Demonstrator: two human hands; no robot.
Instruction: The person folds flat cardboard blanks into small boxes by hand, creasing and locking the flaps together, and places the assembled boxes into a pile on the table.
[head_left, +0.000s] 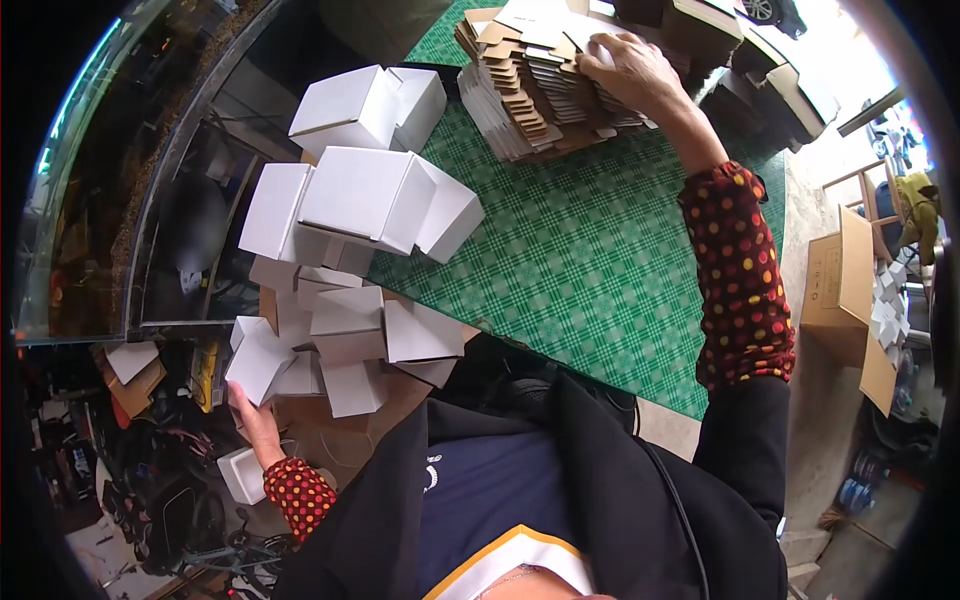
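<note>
My left hand (pixel 256 425) is at the lower left, its fingers against a white box (pixel 258 362) at the edge of a heap of folded white boxes (pixel 348 325). More white boxes (pixel 365 195) are piled above, at the left side of the green checked table (pixel 560 270). At the top, my right hand (pixel 635 72) reaches onto a thick stack of flat, unfolded cartons (pixel 540 95). Its fingers are bent over the top of the stack, on a white piece.
Brown cartons (pixel 700 30) stand at the table's back right. An open cardboard box (pixel 840 290) with white pieces is on the floor at the right. A glass tank (pixel 90 200) stands at the left. A small white box (pixel 243 475) lies below my left hand.
</note>
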